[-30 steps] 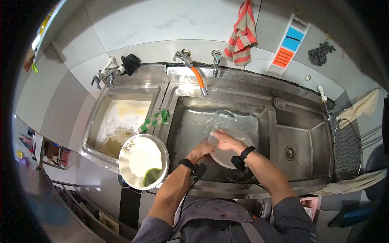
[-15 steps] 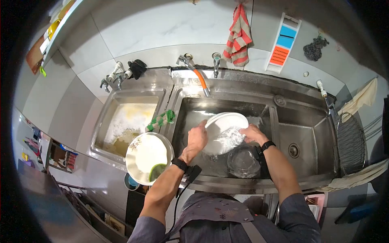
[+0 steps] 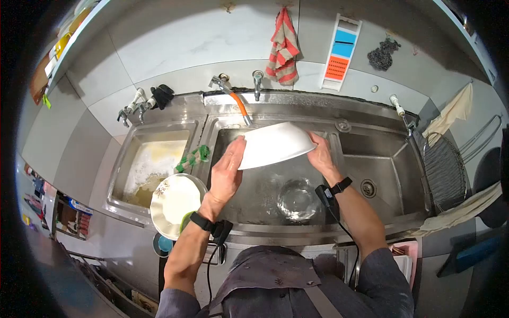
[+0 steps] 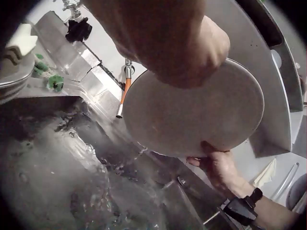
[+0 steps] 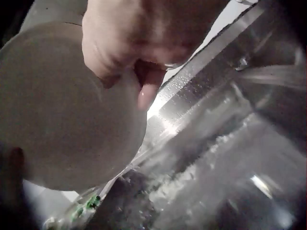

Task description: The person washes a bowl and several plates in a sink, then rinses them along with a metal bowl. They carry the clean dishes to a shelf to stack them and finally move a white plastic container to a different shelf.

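Note:
A white bowl [image 3: 275, 143] is held tilted above the middle sink [image 3: 254, 197], one hand at each side. My left hand [image 3: 228, 167] grips its left side, fingers along the outer wall. On the opposite side, my right hand [image 3: 322, 155] holds the rim. From the left wrist, the bowl [image 4: 192, 115] shows as a broad round face, with the right hand [image 4: 218, 165] at its lower edge. Seen from the right wrist, that hand [image 5: 139, 38] covers part of the bowl [image 5: 72, 115]. Water in the sink below shows a round, glassy ripple [image 3: 299, 200].
Left of the middle sink stand stacked white bowls [image 3: 172, 204] with a green-edged thing inside. A green-checked cloth [image 3: 192, 158] lies on the divider near the cloudy left sink [image 3: 151, 169]. An orange-hosed tap [image 3: 238, 103] overhangs the back edge. At right is another sink [image 3: 395, 180].
The bowl has risen out of the sink water, shedding water on the way, and now tilts higher up. Both hands have lifted with it and stand wider apart at its sides.

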A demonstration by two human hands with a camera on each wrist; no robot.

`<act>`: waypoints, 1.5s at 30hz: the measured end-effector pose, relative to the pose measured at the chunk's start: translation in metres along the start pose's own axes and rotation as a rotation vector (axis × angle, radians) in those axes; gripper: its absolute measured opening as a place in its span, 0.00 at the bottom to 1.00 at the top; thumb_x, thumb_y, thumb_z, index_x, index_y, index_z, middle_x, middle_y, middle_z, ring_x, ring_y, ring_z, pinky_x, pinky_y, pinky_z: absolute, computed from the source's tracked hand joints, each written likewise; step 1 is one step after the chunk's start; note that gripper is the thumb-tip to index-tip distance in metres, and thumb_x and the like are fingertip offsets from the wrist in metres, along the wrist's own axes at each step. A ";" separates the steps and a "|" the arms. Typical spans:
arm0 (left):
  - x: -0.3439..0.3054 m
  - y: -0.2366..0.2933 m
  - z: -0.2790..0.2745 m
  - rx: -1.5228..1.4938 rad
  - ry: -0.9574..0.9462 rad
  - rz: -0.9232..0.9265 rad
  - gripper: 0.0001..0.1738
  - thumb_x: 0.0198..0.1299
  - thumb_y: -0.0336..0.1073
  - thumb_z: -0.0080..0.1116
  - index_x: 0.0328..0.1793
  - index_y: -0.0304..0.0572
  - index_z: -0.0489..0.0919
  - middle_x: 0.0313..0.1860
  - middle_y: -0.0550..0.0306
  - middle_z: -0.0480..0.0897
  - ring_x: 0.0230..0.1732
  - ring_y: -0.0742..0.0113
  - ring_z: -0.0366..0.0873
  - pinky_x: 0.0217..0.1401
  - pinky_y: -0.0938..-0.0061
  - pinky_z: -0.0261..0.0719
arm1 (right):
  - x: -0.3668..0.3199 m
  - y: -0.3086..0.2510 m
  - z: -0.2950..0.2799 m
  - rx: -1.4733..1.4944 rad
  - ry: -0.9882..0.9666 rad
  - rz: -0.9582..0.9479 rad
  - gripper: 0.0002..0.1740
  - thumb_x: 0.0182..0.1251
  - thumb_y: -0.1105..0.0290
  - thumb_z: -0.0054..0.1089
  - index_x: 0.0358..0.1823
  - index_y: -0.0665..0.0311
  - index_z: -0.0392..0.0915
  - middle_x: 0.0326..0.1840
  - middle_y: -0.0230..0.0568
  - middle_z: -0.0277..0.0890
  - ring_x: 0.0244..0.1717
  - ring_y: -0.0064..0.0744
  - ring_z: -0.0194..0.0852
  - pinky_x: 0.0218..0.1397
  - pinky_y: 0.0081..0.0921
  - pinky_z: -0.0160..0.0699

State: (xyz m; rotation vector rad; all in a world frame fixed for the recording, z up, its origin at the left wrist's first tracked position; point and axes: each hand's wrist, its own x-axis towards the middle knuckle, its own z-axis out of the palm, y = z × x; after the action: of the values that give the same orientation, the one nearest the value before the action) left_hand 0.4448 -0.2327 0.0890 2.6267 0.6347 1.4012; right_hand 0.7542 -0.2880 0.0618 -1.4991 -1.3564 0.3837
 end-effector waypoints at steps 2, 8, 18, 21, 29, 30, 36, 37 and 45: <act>0.000 0.004 -0.004 0.016 -0.004 0.006 0.46 0.46 0.09 0.54 0.77 0.37 0.71 0.73 0.38 0.77 0.72 0.39 0.76 0.72 0.59 0.81 | -0.002 -0.002 0.000 0.048 0.025 -0.038 0.19 0.77 0.73 0.60 0.65 0.68 0.81 0.59 0.48 0.87 0.60 0.33 0.85 0.62 0.29 0.80; -0.010 0.003 -0.007 0.025 -0.039 -0.003 0.46 0.45 0.11 0.53 0.77 0.38 0.72 0.76 0.40 0.75 0.74 0.41 0.75 0.74 0.59 0.79 | -0.010 0.008 0.013 0.126 0.020 -0.047 0.19 0.76 0.75 0.60 0.65 0.68 0.81 0.61 0.48 0.87 0.62 0.34 0.85 0.65 0.28 0.79; -0.037 0.002 -0.008 0.032 -0.045 -0.061 0.48 0.44 0.12 0.53 0.79 0.40 0.71 0.77 0.39 0.73 0.75 0.39 0.74 0.74 0.57 0.78 | -0.019 0.015 0.025 0.060 -0.035 -0.014 0.18 0.79 0.72 0.56 0.65 0.69 0.81 0.60 0.47 0.87 0.62 0.32 0.84 0.65 0.28 0.77; -0.042 0.002 -0.016 0.024 -0.046 -0.054 0.48 0.44 0.13 0.53 0.79 0.41 0.70 0.77 0.40 0.73 0.75 0.39 0.73 0.74 0.57 0.78 | -0.020 0.012 0.031 0.020 0.037 -0.116 0.18 0.76 0.75 0.59 0.63 0.67 0.83 0.57 0.48 0.89 0.60 0.38 0.87 0.63 0.30 0.81; -0.053 -0.005 -0.051 0.035 0.021 -0.055 0.48 0.45 0.12 0.55 0.79 0.41 0.70 0.77 0.40 0.73 0.74 0.39 0.75 0.73 0.57 0.79 | -0.012 -0.018 0.040 -0.099 0.000 -0.255 0.23 0.72 0.84 0.58 0.67 0.67 0.80 0.63 0.49 0.85 0.66 0.39 0.83 0.70 0.33 0.77; -0.055 -0.006 -0.060 0.011 0.037 -0.057 0.48 0.44 0.12 0.55 0.79 0.41 0.70 0.77 0.40 0.73 0.74 0.39 0.75 0.73 0.57 0.79 | -0.009 -0.030 0.042 -0.106 -0.010 -0.315 0.21 0.74 0.80 0.58 0.67 0.67 0.80 0.61 0.48 0.86 0.64 0.39 0.84 0.68 0.35 0.79; -0.071 -0.018 -0.120 -0.034 0.110 -0.152 0.49 0.45 0.10 0.56 0.80 0.42 0.69 0.78 0.40 0.72 0.75 0.42 0.75 0.74 0.60 0.79 | 0.009 -0.105 0.071 -0.165 -0.036 -0.649 0.19 0.82 0.64 0.55 0.62 0.70 0.81 0.57 0.44 0.87 0.55 0.38 0.87 0.58 0.33 0.82; -0.076 -0.024 -0.131 -0.034 0.114 -0.156 0.49 0.45 0.10 0.56 0.80 0.42 0.69 0.78 0.40 0.72 0.75 0.42 0.75 0.74 0.60 0.79 | 0.012 -0.124 0.077 -0.166 -0.041 -0.652 0.19 0.82 0.64 0.55 0.62 0.70 0.81 0.57 0.44 0.87 0.55 0.38 0.87 0.58 0.33 0.82; -0.109 -0.057 -0.221 0.047 0.263 -0.712 0.25 0.68 0.28 0.58 0.70 0.38 0.67 0.37 0.30 0.86 0.37 0.28 0.86 0.44 0.45 0.84 | 0.013 -0.196 0.192 -0.152 -0.185 -0.347 0.27 0.70 0.66 0.62 0.68 0.66 0.71 0.44 0.63 0.86 0.46 0.59 0.89 0.49 0.48 0.84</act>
State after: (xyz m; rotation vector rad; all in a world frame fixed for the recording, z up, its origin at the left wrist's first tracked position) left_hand 0.1937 -0.2485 0.1158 1.9153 1.4580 1.4752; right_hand 0.5016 -0.2210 0.1485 -1.3386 -1.7925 0.2044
